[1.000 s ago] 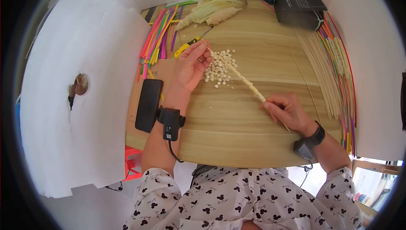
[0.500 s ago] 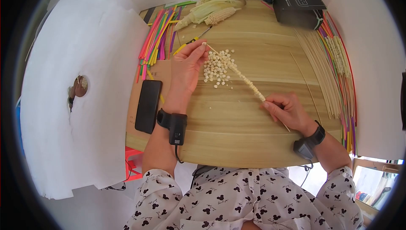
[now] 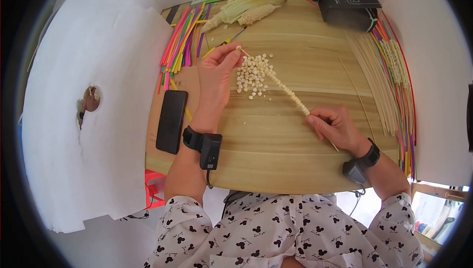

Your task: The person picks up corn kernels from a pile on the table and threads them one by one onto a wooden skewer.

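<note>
A thin wooden skewer (image 3: 289,92) threaded with a row of pale corn kernels slants across in front of me. My right hand (image 3: 337,127) is closed around its lower end, and the bare end sticks out below the fingers. At the upper tip, my left hand (image 3: 216,76) pinches a single corn kernel (image 3: 239,48) between thumb and fingers, right at the skewer's point. Under the skewer, beside my left hand, lies a pile of loose corn kernels (image 3: 253,77). A yellow-handled tool (image 3: 227,41) lies partly hidden behind my left hand.
Corn cobs with husk (image 3: 253,14) lie at the back of the table (image 3: 290,164). Colourful strips (image 3: 185,36) and a phone (image 3: 171,122) are on the left. Bare skewers (image 3: 377,90), finished kernel skewers (image 3: 395,66) and a black box (image 3: 350,9) are on the right.
The view has shifted slightly. Both hands keep their grips on the kernel and the skewer, with hardly any movement.
</note>
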The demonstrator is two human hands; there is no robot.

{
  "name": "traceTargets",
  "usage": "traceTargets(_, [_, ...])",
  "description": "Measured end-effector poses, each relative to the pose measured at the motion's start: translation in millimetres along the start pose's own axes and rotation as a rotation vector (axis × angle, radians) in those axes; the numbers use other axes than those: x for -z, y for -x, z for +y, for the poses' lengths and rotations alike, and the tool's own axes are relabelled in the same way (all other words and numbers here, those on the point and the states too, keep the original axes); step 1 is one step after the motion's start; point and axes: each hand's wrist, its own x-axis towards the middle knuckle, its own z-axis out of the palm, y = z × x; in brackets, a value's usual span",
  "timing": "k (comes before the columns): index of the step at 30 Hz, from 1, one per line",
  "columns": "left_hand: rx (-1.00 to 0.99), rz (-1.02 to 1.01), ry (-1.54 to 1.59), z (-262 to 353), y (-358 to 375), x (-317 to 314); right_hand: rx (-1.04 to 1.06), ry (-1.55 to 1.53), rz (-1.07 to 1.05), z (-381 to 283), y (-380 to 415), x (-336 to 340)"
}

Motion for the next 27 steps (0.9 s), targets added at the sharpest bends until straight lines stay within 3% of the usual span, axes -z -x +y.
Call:
traceTargets(22, [-0.164,0.011,-0.349,0.9,3.2,-1.4,-0.004,0.01,-0.006,1.5,-0.6,0.7])
traceTargets(27, [-0.166,0.004,-0.311,-1.0,4.0,-2.5,0.0,0.023,-0.002,0.8,-0.5,0.5])
